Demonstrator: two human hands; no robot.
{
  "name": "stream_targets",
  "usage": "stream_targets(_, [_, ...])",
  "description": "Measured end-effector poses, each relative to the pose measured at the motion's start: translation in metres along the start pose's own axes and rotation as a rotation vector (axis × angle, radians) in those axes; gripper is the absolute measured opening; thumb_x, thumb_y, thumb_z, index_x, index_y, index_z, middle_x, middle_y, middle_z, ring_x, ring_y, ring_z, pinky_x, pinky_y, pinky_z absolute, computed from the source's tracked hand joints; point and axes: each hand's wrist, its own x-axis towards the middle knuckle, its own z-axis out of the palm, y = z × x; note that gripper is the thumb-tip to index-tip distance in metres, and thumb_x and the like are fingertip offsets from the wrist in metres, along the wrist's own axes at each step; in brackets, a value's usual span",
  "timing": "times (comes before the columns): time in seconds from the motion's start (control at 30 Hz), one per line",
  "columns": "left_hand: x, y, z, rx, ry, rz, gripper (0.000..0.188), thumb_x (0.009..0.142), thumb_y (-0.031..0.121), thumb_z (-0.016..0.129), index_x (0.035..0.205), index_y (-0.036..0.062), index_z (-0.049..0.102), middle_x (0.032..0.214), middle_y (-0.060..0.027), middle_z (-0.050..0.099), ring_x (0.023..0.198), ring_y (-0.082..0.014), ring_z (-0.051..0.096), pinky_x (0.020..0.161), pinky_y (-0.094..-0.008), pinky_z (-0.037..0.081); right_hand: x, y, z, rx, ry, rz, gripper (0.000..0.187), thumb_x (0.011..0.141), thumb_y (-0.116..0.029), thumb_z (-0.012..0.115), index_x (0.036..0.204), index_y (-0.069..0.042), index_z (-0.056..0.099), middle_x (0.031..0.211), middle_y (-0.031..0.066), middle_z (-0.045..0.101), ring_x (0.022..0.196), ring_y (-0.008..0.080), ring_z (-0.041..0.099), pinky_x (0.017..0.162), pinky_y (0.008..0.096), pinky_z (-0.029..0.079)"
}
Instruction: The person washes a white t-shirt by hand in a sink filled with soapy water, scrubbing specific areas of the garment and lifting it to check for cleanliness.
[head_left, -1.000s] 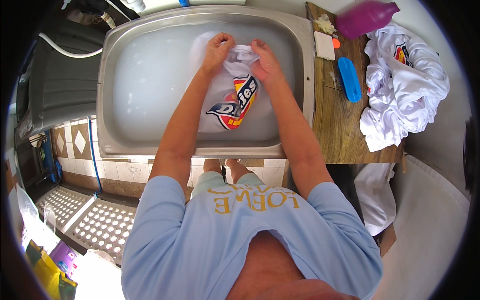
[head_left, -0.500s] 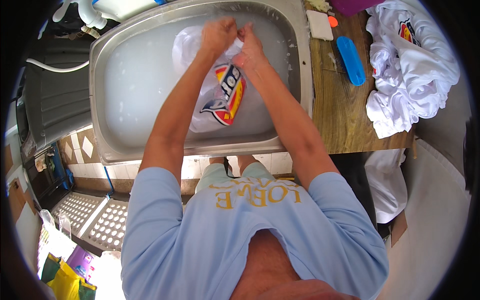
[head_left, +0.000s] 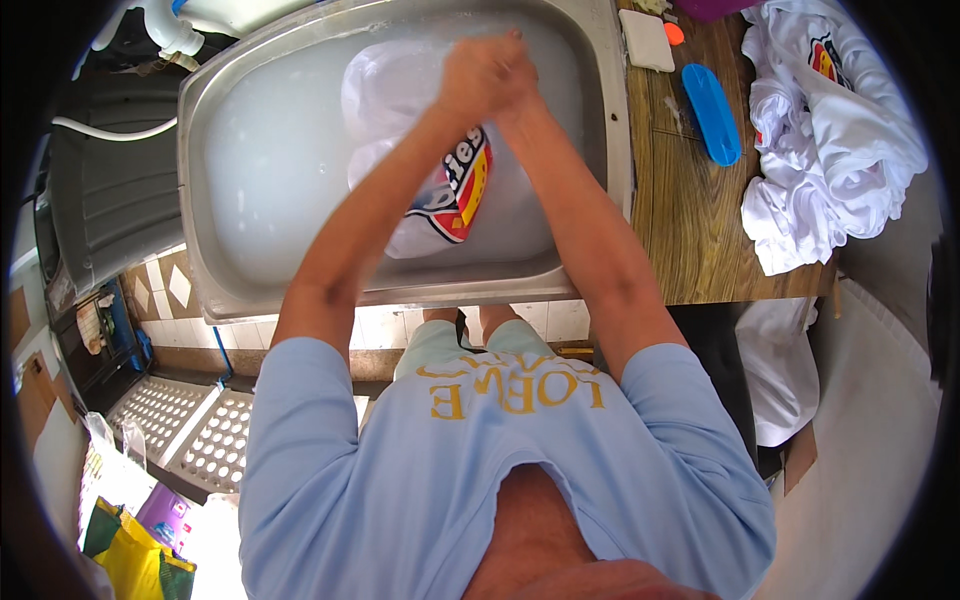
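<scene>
A wet white garment (head_left: 385, 95) with a red, yellow and dark blue print lies partly sunk in cloudy water in a metal sink basin (head_left: 621, 150). Over its far right part, my left hand (head_left: 474, 78) and my right hand (head_left: 517, 88) are pressed together, fingers closed. The cloth runs up under them, bunched in their grip; the exact piece held is hidden. Motion slightly smears my left hand. Below my wrists the printed part hangs folded in the water.
Right of the basin, a wooden counter (head_left: 690, 240) bears a blue brush-like piece (head_left: 712, 115), a pale square block (head_left: 646, 40), an orange cap (head_left: 674, 34) and a heap of white clothes (head_left: 840, 140). A white hose (head_left: 115, 134) lies at the left.
My hands, slightly apart before, have come together, the left one moving right over the right one. The printed part of the garment has shifted and folded a little.
</scene>
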Motion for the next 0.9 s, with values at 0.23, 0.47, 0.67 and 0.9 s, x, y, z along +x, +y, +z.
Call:
stream_targets(0.23, [-0.005, 0.012, -0.025, -0.012, -0.110, -0.247, 0.018, 0.079, 0.021, 0.061, 0.069, 0.0075, 0.064, 0.066, -0.0122, 0.064, 0.060, -0.0327, 0.061, 0.054, -0.0380, 0.049, -0.006, 0.012, 0.035, -0.228, 0.331, 0.042, 0.041, 0.098, -0.050, 0.041, 0.082, -0.013, 0.050, 0.073, 0.0017, 0.051, 0.073, 0.0194, 0.055, 0.070, 0.0354, 0.050])
stream_targets(0.47, [-0.021, 0.006, -0.008, -0.101, 0.166, 0.090, 0.021, 0.080, 0.019, 0.066, 0.065, 0.0052, 0.059, 0.059, -0.0159, 0.056, 0.051, -0.0331, 0.053, 0.050, -0.0371, 0.045, -0.009, 0.001, 0.032, -0.081, 0.278, 0.072, 0.042, 0.099, -0.048, 0.041, 0.078, -0.012, 0.047, 0.062, 0.0012, 0.042, 0.058, 0.0163, 0.040, 0.059, 0.0347, 0.042])
stream_targets(0.67, [-0.025, 0.005, -0.038, -0.219, 0.010, -0.267, 0.045, 0.087, 0.033, 0.068, 0.065, -0.0012, 0.049, 0.054, -0.0031, 0.040, 0.056, -0.0095, 0.031, 0.048, -0.0296, 0.033, -0.004, -0.016, 0.037, -0.048, 0.393, -0.045, 0.044, 0.099, -0.047, 0.039, 0.074, -0.010, 0.043, 0.052, 0.0004, 0.032, 0.047, 0.0162, 0.030, 0.047, 0.0318, 0.032])
stream_targets(0.9, [-0.054, -0.010, -0.055, 0.073, -0.216, -0.024, 0.036, 0.084, 0.035, 0.069, 0.077, -0.0001, 0.062, 0.073, -0.0141, 0.061, 0.067, -0.0246, 0.058, 0.063, -0.0371, 0.047, 0.014, -0.008, 0.018, -0.788, 0.429, -0.451, 0.043, 0.095, -0.044, 0.050, 0.072, -0.007, 0.050, 0.053, 0.0073, 0.045, 0.049, 0.0239, 0.044, 0.048, 0.0368, 0.037])
